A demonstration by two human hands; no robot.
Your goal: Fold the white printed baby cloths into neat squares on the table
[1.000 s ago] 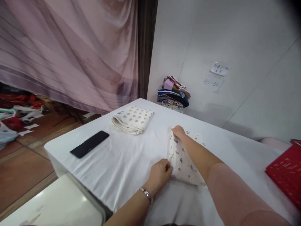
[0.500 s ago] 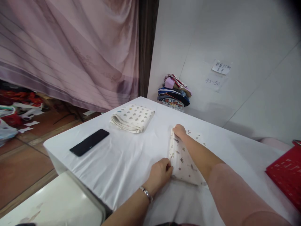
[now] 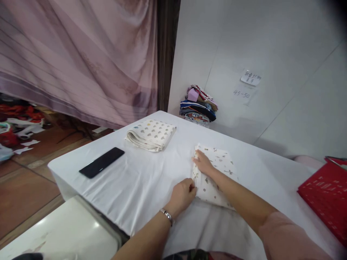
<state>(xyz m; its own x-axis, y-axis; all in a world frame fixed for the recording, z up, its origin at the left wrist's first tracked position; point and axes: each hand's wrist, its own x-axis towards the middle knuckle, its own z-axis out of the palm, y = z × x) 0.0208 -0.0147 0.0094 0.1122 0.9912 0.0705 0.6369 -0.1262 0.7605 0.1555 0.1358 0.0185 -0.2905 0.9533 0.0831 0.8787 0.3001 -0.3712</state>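
Pale wall (image 3: 260,39) fills the upper right of the frame, behind a white-covered worktop (image 3: 165,166). Right of centre lies a folded patterned cloth (image 3: 223,164). The right hand (image 3: 204,163) has just moved from its far corner toward the left hand (image 3: 181,196), probably working along the edge; left fingers pinch that edge, but whether the right fingers grip I cannot tell. One paper (image 3: 241,94) reads "45-50"; the note (image 3: 251,77) above is too blurred.
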